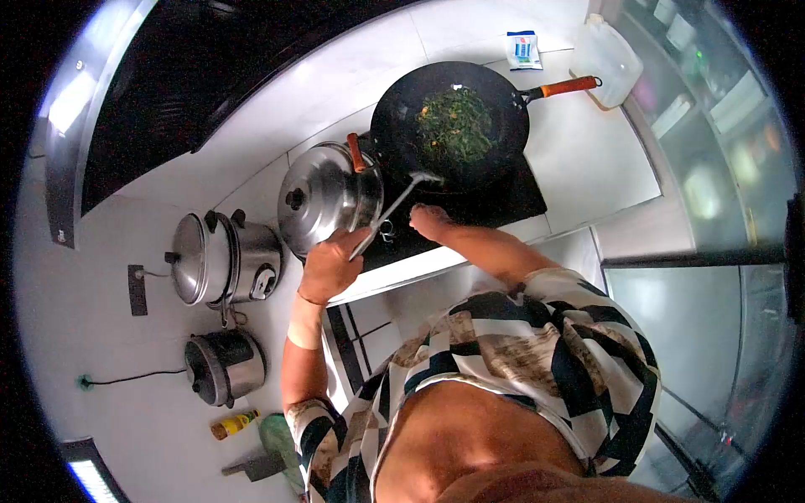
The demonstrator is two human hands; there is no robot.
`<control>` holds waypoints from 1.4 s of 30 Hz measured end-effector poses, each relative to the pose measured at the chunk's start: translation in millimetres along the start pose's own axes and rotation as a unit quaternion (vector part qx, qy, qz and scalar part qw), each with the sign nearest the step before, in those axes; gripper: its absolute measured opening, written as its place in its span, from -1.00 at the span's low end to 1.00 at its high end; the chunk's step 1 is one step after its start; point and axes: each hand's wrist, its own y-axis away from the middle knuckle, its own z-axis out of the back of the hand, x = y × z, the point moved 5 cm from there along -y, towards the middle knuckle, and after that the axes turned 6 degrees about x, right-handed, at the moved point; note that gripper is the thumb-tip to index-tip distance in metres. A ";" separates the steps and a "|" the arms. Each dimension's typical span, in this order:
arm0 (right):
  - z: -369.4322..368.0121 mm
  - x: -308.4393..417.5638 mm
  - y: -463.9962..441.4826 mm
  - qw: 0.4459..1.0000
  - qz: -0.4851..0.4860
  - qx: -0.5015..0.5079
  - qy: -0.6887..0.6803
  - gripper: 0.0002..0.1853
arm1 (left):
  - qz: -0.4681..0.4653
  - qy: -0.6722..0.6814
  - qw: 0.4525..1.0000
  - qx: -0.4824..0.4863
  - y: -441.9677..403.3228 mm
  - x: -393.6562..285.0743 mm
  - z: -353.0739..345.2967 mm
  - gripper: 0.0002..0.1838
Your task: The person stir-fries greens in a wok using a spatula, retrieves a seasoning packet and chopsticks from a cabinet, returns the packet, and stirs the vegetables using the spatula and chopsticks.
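In the head view my left hand is wrapped round the long handle of a spatula. The spatula's pale head lies at the near rim of a black wok. Chopped, cooked greens with small yellowish bits sit in the bottom of the wok. My right hand is closed in front of the wok, by the front edge of the black stove; anything inside its fingers is hidden. A stove knob shows between my two hands.
A lidded steel pot stands left of the wok. Farther left are a rice cooker, a dark-lidded cooker, a yellow-labelled bottle and a cleaver. A white packet and a plastic jug stand behind the wok handle.
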 end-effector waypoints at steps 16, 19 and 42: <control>74.0 -187.4 333.2 0.968 -0.201 0.012 -0.150 -0.65 | 0.101 0.105 0.981 -0.124 -110.5 36.4 -49.3 -0.60; 69.7 -220.9 378.9 0.904 -0.315 -0.056 -0.284 -0.69 | 0.188 0.360 0.914 -0.014 -144.3 82.7 -82.3 -0.69; 92.0 -201.1 335.0 0.960 -0.192 0.022 -0.200 -0.71 | 0.197 0.318 0.902 0.217 -115.7 63.4 -28.3 -0.69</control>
